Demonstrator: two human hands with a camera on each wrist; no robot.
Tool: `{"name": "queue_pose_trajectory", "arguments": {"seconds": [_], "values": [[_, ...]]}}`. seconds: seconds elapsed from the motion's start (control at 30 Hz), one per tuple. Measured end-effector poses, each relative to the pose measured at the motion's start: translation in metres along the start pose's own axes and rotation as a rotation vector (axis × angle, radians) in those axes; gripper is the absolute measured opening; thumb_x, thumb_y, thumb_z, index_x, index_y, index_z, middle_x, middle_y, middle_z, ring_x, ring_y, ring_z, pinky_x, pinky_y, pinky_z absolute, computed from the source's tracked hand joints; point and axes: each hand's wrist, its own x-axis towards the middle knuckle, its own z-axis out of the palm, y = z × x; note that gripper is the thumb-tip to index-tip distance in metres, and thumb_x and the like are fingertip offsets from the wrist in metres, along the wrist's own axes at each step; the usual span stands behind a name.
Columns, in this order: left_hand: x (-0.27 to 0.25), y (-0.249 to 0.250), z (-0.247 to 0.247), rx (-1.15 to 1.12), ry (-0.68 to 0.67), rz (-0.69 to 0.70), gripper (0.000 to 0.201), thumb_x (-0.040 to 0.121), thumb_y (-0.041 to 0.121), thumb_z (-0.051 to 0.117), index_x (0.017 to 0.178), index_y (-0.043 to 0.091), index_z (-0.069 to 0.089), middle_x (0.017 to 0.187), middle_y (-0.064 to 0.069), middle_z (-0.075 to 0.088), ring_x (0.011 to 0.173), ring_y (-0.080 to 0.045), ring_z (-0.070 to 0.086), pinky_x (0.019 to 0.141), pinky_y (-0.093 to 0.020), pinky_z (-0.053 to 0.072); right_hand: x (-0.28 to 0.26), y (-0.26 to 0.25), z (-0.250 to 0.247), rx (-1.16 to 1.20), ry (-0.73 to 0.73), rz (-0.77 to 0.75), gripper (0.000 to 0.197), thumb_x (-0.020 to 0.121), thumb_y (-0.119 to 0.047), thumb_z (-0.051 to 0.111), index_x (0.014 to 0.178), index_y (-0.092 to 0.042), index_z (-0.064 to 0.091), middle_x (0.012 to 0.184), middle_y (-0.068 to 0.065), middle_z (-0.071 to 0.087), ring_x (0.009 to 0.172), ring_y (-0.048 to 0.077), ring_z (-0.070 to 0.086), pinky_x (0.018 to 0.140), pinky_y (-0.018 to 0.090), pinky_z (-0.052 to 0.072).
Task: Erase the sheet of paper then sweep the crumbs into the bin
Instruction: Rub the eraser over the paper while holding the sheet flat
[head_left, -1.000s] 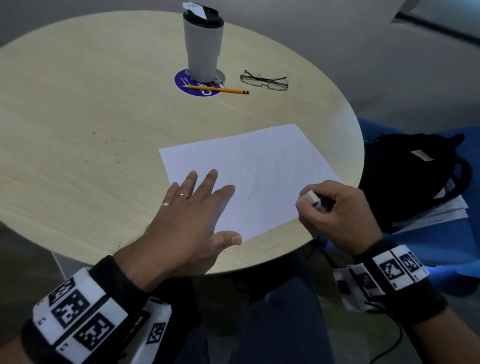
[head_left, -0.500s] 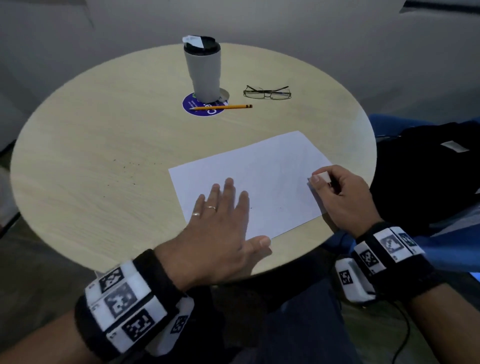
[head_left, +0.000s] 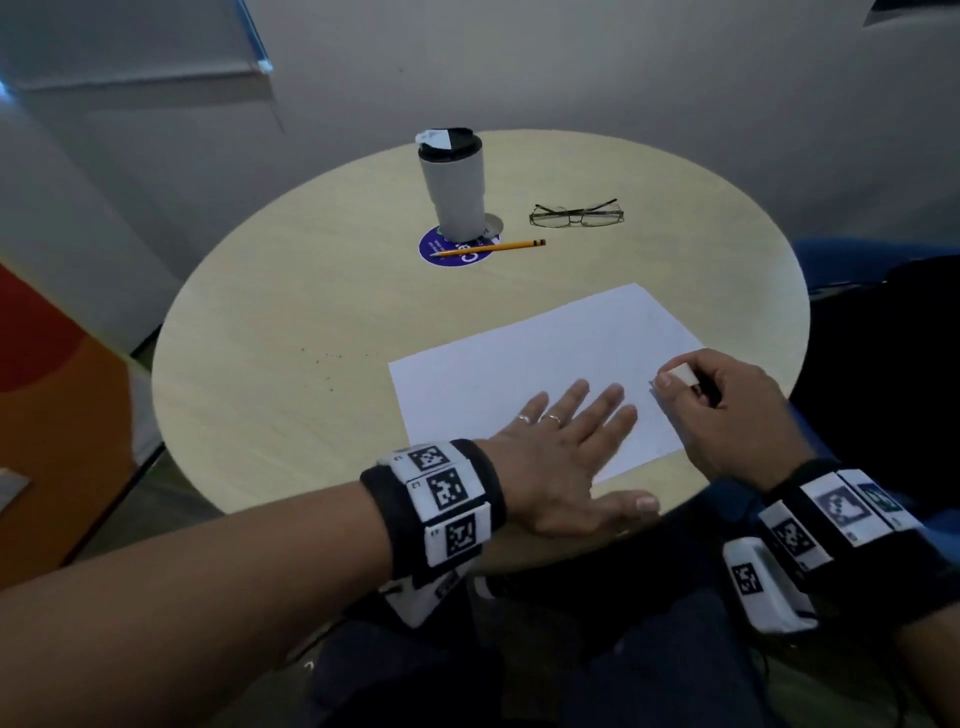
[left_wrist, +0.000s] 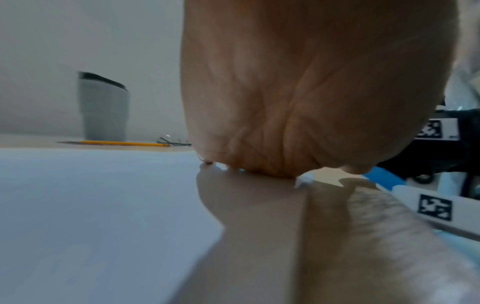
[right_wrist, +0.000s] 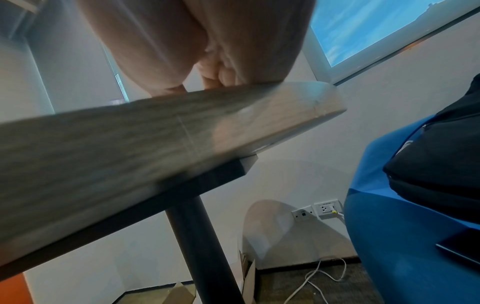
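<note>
A white sheet of paper (head_left: 545, 358) lies near the right front of the round wooden table (head_left: 311, 312). My left hand (head_left: 576, 436) presses flat on the sheet's near part, fingers spread and straight. My right hand (head_left: 717, 410) pinches a small white eraser (head_left: 681, 375) at the sheet's right edge. Dark crumbs (head_left: 327, 358) are scattered on the table left of the sheet. In the left wrist view the palm (left_wrist: 298, 102) bears down on the paper (left_wrist: 91, 205). The right wrist view shows curled fingers (right_wrist: 221, 72) above the table edge (right_wrist: 233, 115). No bin is in view.
At the back of the table stand a grey travel mug (head_left: 454, 187) on a purple coaster (head_left: 452, 249), a yellow pencil (head_left: 488, 248) and a pair of glasses (head_left: 576, 214). A black bag (head_left: 883, 338) lies on a blue seat (right_wrist: 402, 226) to the right.
The head camera has pulled back and up, showing more of the table. My left hand has slid right along the sheet. My right hand with the eraser has moved further up the sheet's right edge.
</note>
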Motion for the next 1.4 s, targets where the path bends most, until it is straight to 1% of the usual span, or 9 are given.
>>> {"name": "queue_pose_trajectory", "arguments": {"seconds": [0.23,0.33,0.47,0.6,0.77,1.0,1.17,1.3,1.4], "values": [[-0.040,-0.057,0.004,-0.024,0.047,-0.416,0.118,0.086,0.094,0.012,0.163,0.011,-0.022,0.168,-0.007,-0.034,0.157,-0.032,-0.027,0.129,-0.052,-0.010,-0.001,-0.007,0.002,0.009,0.016,0.056,0.014,0.101,-0.026,0.069,0.087,-0.024,0.071,0.062,-0.011,0.060,0.060,0.003,0.056,0.061,0.024,0.040],[-0.027,-0.030,-0.002,0.019,0.138,-0.215,0.110,0.091,0.089,0.014,0.165,0.012,-0.015,0.170,-0.008,-0.030,0.158,-0.032,-0.024,0.129,-0.055,-0.004,-0.001,-0.008,0.001,-0.005,0.010,0.068,0.013,0.101,-0.026,0.069,0.088,-0.024,0.071,0.060,-0.019,0.061,0.063,-0.001,0.058,0.061,0.022,0.039],[-0.012,0.008,0.007,0.089,0.068,0.160,0.094,0.097,0.082,0.014,0.166,0.024,-0.013,0.171,0.003,-0.025,0.159,-0.024,-0.023,0.129,-0.052,-0.006,-0.003,-0.010,-0.002,-0.003,-0.007,0.059,0.012,0.100,-0.027,0.070,0.088,-0.026,0.072,0.062,-0.023,0.063,0.061,0.003,0.059,0.061,0.025,0.040],[-0.019,-0.031,0.009,0.020,0.056,-0.024,0.097,0.095,0.085,0.011,0.164,0.025,-0.021,0.168,0.007,-0.033,0.156,-0.021,-0.030,0.129,-0.052,-0.007,-0.002,-0.012,-0.002,-0.008,-0.003,0.077,0.012,0.100,-0.029,0.072,0.088,-0.026,0.072,0.060,-0.009,0.062,0.060,0.009,0.057,0.060,0.027,0.041],[-0.040,-0.085,-0.001,-0.088,0.044,-0.409,0.116,0.085,0.093,0.009,0.162,0.012,-0.022,0.168,-0.009,-0.034,0.157,-0.036,-0.025,0.129,-0.054,-0.007,-0.002,-0.015,0.000,-0.022,0.001,0.094,0.013,0.100,-0.028,0.070,0.089,-0.023,0.072,0.058,-0.008,0.056,0.057,0.007,0.054,0.060,0.027,0.041],[-0.032,-0.037,0.016,0.135,0.045,0.136,0.087,0.098,0.079,0.013,0.165,0.031,-0.016,0.170,0.004,-0.029,0.157,-0.024,-0.027,0.126,-0.046,-0.014,-0.004,-0.017,-0.002,-0.027,-0.002,0.075,0.012,0.100,-0.023,0.070,0.088,-0.023,0.071,0.063,-0.004,0.061,0.063,0.006,0.058,0.063,0.027,0.042],[-0.050,-0.099,0.014,0.015,0.046,-0.101,0.089,0.095,0.084,0.008,0.161,0.035,-0.024,0.165,0.009,-0.037,0.155,-0.020,-0.032,0.128,-0.046,-0.014,-0.005,-0.022,-0.001,-0.040,0.001,0.070,0.013,0.101,-0.023,0.070,0.087,-0.021,0.071,0.066,0.001,0.065,0.068,0.004,0.060,0.062,0.025,0.041],[-0.069,-0.144,0.012,-0.039,0.076,-0.457,0.107,0.089,0.090,0.009,0.164,0.020,-0.021,0.168,-0.002,-0.034,0.157,-0.030,-0.026,0.129,-0.051,-0.010,-0.006,-0.026,0.000,-0.058,0.001,0.076,0.013,0.101,-0.024,0.070,0.088,-0.021,0.071,0.065,0.000,0.063,0.067,0.013,0.061,0.062,0.025,0.041],[-0.071,-0.127,0.016,0.049,0.169,-0.313,0.107,0.092,0.088,0.016,0.166,0.016,-0.012,0.171,-0.008,-0.028,0.158,-0.033,-0.023,0.129,-0.056,-0.005,-0.006,-0.026,0.000,-0.077,0.002,0.068,0.013,0.101,-0.023,0.070,0.088,-0.020,0.070,0.064,-0.002,0.062,0.068,0.014,0.061,0.063,0.024,0.040]]}}
